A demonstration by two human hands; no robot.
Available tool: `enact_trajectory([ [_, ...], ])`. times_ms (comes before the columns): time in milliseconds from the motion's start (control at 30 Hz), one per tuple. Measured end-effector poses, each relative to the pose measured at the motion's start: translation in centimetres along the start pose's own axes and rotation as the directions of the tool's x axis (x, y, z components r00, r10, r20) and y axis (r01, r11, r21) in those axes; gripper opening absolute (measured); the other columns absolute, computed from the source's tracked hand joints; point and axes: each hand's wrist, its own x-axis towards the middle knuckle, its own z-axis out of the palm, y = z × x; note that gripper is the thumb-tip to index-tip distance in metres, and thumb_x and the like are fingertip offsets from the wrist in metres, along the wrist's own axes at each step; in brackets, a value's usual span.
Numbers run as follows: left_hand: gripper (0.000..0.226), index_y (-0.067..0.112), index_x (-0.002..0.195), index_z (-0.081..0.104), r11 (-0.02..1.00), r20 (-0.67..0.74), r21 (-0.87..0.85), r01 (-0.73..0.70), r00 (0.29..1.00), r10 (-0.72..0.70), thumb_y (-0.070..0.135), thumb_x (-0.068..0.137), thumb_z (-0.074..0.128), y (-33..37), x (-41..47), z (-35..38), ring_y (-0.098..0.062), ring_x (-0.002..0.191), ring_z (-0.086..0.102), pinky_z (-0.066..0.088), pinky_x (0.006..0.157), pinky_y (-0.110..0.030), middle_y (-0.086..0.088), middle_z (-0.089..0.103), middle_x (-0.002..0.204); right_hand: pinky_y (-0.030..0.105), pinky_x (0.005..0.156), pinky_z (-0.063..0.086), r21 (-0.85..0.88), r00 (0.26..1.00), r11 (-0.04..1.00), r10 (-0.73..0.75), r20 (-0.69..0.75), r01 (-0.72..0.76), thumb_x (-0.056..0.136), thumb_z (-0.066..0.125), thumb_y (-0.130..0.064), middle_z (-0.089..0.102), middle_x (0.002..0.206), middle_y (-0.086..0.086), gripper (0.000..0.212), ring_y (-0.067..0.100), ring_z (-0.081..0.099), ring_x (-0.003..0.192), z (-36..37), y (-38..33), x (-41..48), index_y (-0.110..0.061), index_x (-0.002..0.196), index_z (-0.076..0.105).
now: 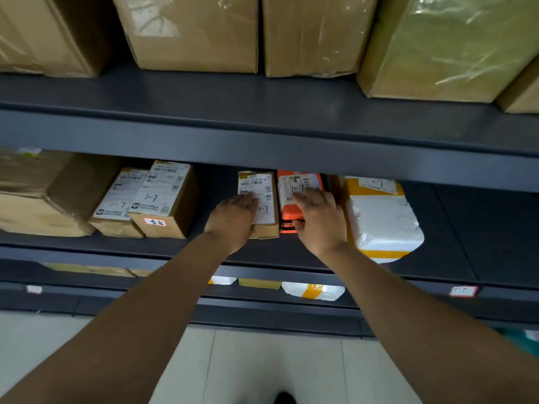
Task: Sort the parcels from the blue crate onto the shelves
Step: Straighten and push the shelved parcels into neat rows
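Note:
On the middle shelf (455, 252) a small brown parcel (264, 205) with a white label marked 1-7 stands beside an orange parcel (294, 199), also labelled 1-7. My left hand (233, 220) rests on the left side and top of the brown parcel with fingers stretched forward. My right hand (318, 220) lies over the orange parcel, fingers spread on its label and thumb at its front edge. The blue crate is out of view.
A white foam parcel with yellow tape (382, 220) sits right of the orange one. Two labelled brown boxes (163, 199) and a big carton (43, 193) stand at the left. Large cartons (201, 30) fill the upper shelf. More parcels (313, 290) lie on the shelf below.

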Motion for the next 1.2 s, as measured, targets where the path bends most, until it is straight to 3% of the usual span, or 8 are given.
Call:
enact_trajectory([
  [100,0.071,0.017,0.152,0.019,0.998,0.004,0.057,0.004,1.0,-0.004,0.031,0.094,0.057,-1.9,-1.2,-0.5,-0.025,0.142,0.027,0.026,0.115,-0.04,-0.003,0.019,0.159,0.046,0.091,0.051,0.031,0.999,0.999,-0.022,-0.028,0.022,0.078,0.078,-0.026,0.055,0.136,0.006,0.059,0.032,0.048,0.126,0.1,-1.9,-0.1,-0.023,0.133,0.056],
  [567,0.068,0.012,0.149,0.025,0.975,0.025,0.208,0.075,0.996,-0.082,0.018,0.091,0.061,-6.7,-3.5,-0.1,-0.026,0.135,0.037,0.041,0.104,-0.039,-0.006,0.028,0.154,0.045,0.081,0.054,0.124,0.991,0.986,-0.097,-0.089,0.107,0.066,0.085,-0.016,0.065,0.119,0.009,0.053,0.033,0.059,0.109,1.1,-7.7,-0.2,-0.017,0.116,0.068],
  [667,0.068,0.01,0.15,0.023,0.973,0.026,0.222,0.063,0.997,-0.071,0.016,0.092,0.059,-6.5,-3.5,-0.1,-0.026,0.139,0.033,0.035,0.109,-0.038,-0.009,0.026,0.155,0.045,0.084,0.053,0.11,0.993,0.989,-0.089,-0.072,0.097,0.07,0.083,-0.017,0.063,0.124,0.009,0.054,0.033,0.056,0.114,1.0,-7.8,-0.3,-0.018,0.12,0.065],
  [800,0.064,0.008,0.146,0.031,0.973,0.029,0.222,0.064,0.997,-0.072,0.014,0.09,0.06,-6.1,-3.5,-0.5,-0.026,0.137,0.035,0.036,0.109,-0.038,-0.01,0.033,0.15,0.046,0.103,0.04,0.088,0.993,0.989,-0.115,-0.005,0.115,0.085,0.07,-0.027,0.048,0.143,0.007,0.056,0.03,0.042,0.131,-0.1,-7.1,-0.7,-0.02,0.137,0.05],
  [933,0.051,0.008,0.135,0.045,0.966,0.059,0.259,0.02,0.998,-0.036,0.01,0.086,0.059,-4.8,-3.1,-2.7,-0.025,0.127,0.043,0.036,0.108,-0.038,-0.008,0.047,0.136,0.043,0.107,0.034,0.031,0.999,0.999,-0.031,-0.006,0.031,0.088,0.062,-0.039,0.042,0.147,0.005,0.062,0.027,0.037,0.134,-3.0,-3.9,-1.5,-0.023,0.144,0.04],
  [1067,0.047,0.012,0.132,0.049,0.981,0.051,0.193,0.009,0.999,-0.019,0.02,0.087,0.06,-2.2,-1.9,-5.0,-0.024,0.12,0.05,0.045,0.096,-0.037,-0.007,0.053,0.129,0.044,0.112,0.025,-0.042,0.994,0.993,0.108,0.03,-0.107,0.087,0.059,-0.05,0.032,0.153,0.006,0.073,0.028,0.027,0.14,-6.4,1.2,-2.3,-0.024,0.149,0.03],
  [1200,0.065,0.013,0.143,0.039,0.992,0.028,0.115,-0.041,0.999,0.038,0.014,0.082,0.062,1.6,-0.6,-5.7,-0.027,0.124,0.047,0.045,0.099,-0.038,-0.01,0.047,0.14,0.046,0.115,0.02,-0.113,0.954,0.966,0.249,0.17,-0.232,0.079,0.06,-0.063,0.021,0.158,0.008,0.092,0.03,0.019,0.144,-7.7,6.6,-3.7,-0.025,0.152,0.019],
])
